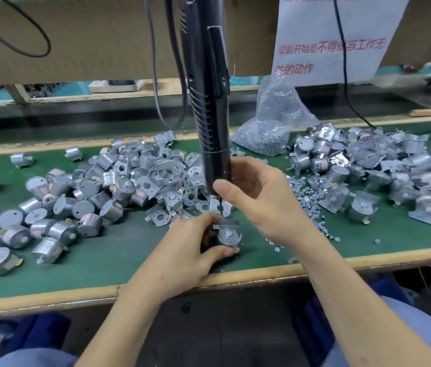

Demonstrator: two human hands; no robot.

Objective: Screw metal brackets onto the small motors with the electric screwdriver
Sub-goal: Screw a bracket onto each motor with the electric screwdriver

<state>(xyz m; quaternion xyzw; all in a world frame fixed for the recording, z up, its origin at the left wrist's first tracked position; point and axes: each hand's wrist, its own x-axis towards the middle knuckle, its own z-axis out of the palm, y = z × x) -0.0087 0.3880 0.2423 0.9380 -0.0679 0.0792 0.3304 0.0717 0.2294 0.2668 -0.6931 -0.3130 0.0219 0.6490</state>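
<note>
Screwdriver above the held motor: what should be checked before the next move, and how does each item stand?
1. Left hand grips the motor: ok.
2. Bracket sits on top of that motor: ok.
3. Right hand holds the screwdriver upright: ok.
4. Bit points down at the bracket's edge: ok.
5. Bit's tip loaded: cannot tell, too small.
6. Loose screws lie beside the right hand: ok.

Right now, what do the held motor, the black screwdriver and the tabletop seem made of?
The motor: bare metal, probably steel, judging by its dull silver sheen. The electric screwdriver: likely black plastic, matte with moulded ribs. The tabletop: green mat, perhaps rubber or felt, with a wood-like edge.
</note>
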